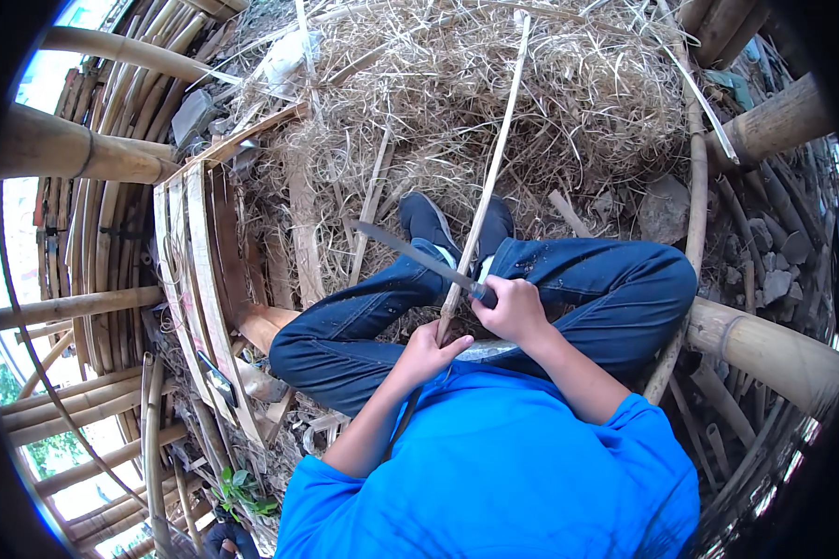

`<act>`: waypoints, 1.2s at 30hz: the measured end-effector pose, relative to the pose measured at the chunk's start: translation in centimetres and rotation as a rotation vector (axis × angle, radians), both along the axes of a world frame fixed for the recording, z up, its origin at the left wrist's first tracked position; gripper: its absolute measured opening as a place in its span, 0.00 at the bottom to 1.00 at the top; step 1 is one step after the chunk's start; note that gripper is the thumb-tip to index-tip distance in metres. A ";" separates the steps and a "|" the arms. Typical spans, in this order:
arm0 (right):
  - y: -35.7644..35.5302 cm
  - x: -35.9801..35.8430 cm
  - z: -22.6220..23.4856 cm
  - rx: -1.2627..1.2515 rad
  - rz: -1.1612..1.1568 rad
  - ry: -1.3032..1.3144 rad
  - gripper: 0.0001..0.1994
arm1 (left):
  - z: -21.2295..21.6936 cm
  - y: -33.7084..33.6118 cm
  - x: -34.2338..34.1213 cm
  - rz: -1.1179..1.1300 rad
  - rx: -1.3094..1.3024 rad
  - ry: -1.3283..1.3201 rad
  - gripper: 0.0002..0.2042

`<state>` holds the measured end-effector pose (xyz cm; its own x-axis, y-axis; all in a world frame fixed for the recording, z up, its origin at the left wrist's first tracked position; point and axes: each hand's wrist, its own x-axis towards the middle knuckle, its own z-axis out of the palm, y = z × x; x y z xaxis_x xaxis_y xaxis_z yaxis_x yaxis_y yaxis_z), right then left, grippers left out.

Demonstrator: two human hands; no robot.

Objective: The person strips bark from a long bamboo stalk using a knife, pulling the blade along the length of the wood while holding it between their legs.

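My left hand [427,354] is closed round the near end of a long, thin bamboo strip [502,149], close to my lap. The strip runs away from me between my shoes, over the pile of shavings. In my right hand [515,312] is a knife [410,250], gripped by its dark handle. Its long blade points to the far left and crosses the strip just beyond my left hand. Whether the edge touches the strip, I cannot tell.
Pale bamboo shavings [457,102] heap up in front of my shoes. On the left stand a plank bench [199,242] with a phone [216,377] and stacked bamboo poles [112,158]. A thick bamboo pole [774,359] and rubble [776,270] lie right. Another person [228,536] shows lower left.
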<state>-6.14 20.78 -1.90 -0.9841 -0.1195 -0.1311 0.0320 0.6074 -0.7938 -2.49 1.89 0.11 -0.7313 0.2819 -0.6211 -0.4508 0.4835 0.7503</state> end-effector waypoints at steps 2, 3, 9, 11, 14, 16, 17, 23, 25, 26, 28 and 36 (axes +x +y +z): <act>0.1 0.2 0.1 0.031 0.028 0.008 0.09 | 0.2 0.3 -0.1 0.016 0.042 -0.007 0.18; 0.3 0.1 0.5 0.073 0.049 -0.025 0.10 | 0.3 0.4 -0.1 0.033 0.081 -0.012 0.19; 1.5 -1.3 1.8 0.193 0.166 -0.105 0.12 | 0.0 0.9 0.2 0.020 -0.049 0.067 0.19; 1.8 -1.6 2.5 0.236 0.220 -0.145 0.12 | -0.3 1.1 0.5 0.095 -0.051 0.122 0.16; 1.8 -1.5 2.4 0.288 0.223 -0.195 0.12 | -0.2 1.1 0.4 0.063 -0.147 0.114 0.15; 1.9 -1.6 1.9 0.331 0.216 -0.207 0.12 | 0.3 1.4 0.4 0.060 -0.154 0.133 0.15; 1.9 -1.8 1.7 0.356 0.220 -0.218 0.11 | 0.5 1.5 0.5 0.061 -0.165 0.152 0.15; 1.8 -2.1 0.9 0.446 0.190 -0.243 0.09 | 0.9 1.8 0.4 0.030 -0.227 0.170 0.17; 1.6 -2.0 0.8 0.472 0.170 -0.254 0.10 | 0.0 1.7 0.6 0.029 -0.227 0.188 0.17; 1.5 -1.9 0.7 0.474 0.170 -0.258 0.10 | -0.2 1.6 0.8 0.030 -0.228 0.205 0.16; 1.4 -1.8 0.7 0.507 0.155 -0.214 0.10 | -0.5 1.5 0.9 0.032 -0.221 0.194 0.16; 1.3 -1.6 0.5 0.511 0.134 -0.176 0.10 | -1.0 1.6 1.1 0.076 -0.172 0.219 0.15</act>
<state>-7.77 22.06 -1.40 -0.9228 -0.1204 -0.3659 0.0331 0.9215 -0.3869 -1.38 3.47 -0.88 -0.8683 0.1253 -0.4800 -0.3270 0.5830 0.7438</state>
